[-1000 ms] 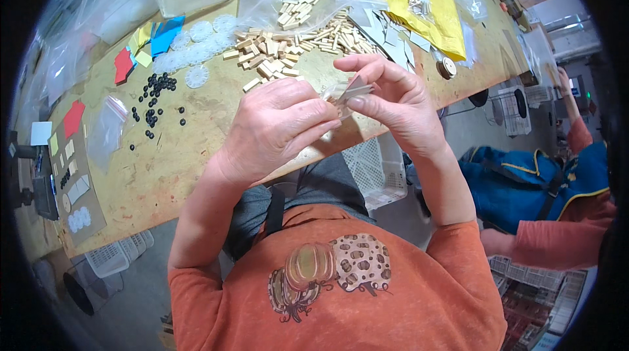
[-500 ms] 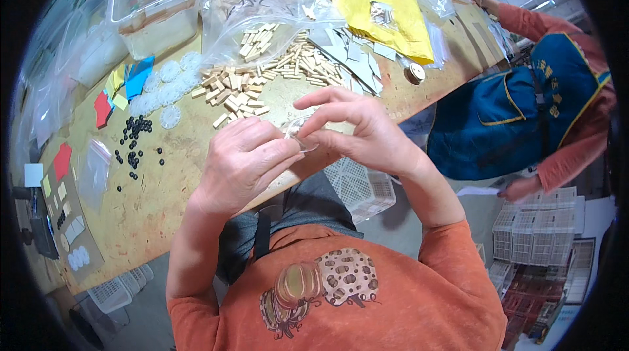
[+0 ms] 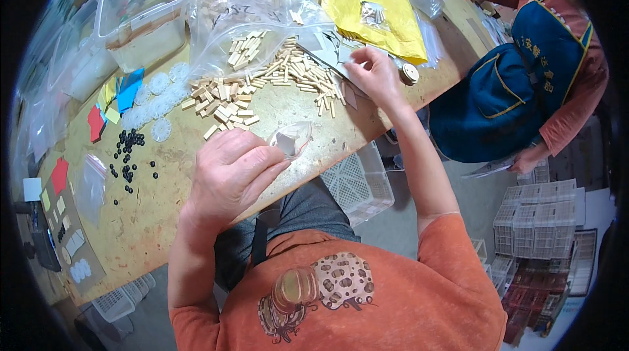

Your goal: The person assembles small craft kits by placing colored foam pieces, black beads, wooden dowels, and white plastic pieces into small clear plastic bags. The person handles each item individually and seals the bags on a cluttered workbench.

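A small clear plastic bag (image 3: 293,141) is pinched at its edge by my left hand (image 3: 237,171), with its mouth spread wide near the table's front edge. Out to the right, my right hand (image 3: 377,77) is at the pile of pale grey flat pieces (image 3: 331,50), fingers curled together at the pile's edge; what they hold, if anything, is hidden. Between the hands lie many small wooden sticks (image 3: 298,73) and thicker wooden blocks (image 3: 223,99), loose on the table.
Black beads (image 3: 130,148), clear plastic discs (image 3: 151,102) and coloured pieces (image 3: 130,92) lie left. Behind stand a clear tub (image 3: 147,23) and a yellow bag (image 3: 373,7). A round wooden stack (image 3: 409,74) sits right. Another person in a blue apron (image 3: 488,95) stands there.
My right hand has left the bag and moved away to the right, onto the grey pieces. My left hand still holds the bag, now spread wider. The co-worker's upper hand has shifted left.
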A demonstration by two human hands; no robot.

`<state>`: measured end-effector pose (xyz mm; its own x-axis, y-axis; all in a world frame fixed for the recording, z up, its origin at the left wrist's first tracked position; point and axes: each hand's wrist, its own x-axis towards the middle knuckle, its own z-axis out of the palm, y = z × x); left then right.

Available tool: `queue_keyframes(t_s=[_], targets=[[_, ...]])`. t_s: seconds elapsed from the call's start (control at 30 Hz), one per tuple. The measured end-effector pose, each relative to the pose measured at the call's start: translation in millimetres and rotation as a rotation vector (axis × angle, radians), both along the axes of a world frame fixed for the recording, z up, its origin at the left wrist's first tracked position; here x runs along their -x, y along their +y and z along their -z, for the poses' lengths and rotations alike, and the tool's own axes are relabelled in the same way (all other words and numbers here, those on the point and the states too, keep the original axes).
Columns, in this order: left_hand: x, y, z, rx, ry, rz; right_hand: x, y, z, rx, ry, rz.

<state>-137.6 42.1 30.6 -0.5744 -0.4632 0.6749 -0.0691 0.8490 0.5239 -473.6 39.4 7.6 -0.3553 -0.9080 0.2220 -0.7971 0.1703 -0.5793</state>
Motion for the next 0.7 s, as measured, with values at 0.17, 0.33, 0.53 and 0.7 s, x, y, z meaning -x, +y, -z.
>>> queue_keyframes(t_s=[0.17, 0.33, 0.53, 0.7], targets=[[-1, 1, -1, -0.015, -0.004, -0.016, 24, -24, 14, -0.004, 0.224, 0.081], [0, 1, 1, -0.010, 0.019, 0.008, 44, -30, 25, -0.026, -0.177, 0.023], [-1, 4, 0, -0.005, -0.017, -0.031, 40, -10, 2, -0.009, -0.686, 0.064], [2, 3, 3, 0.005, 0.035, -0.003, 53, 2, 2, -0.016, -0.675, 0.061]])
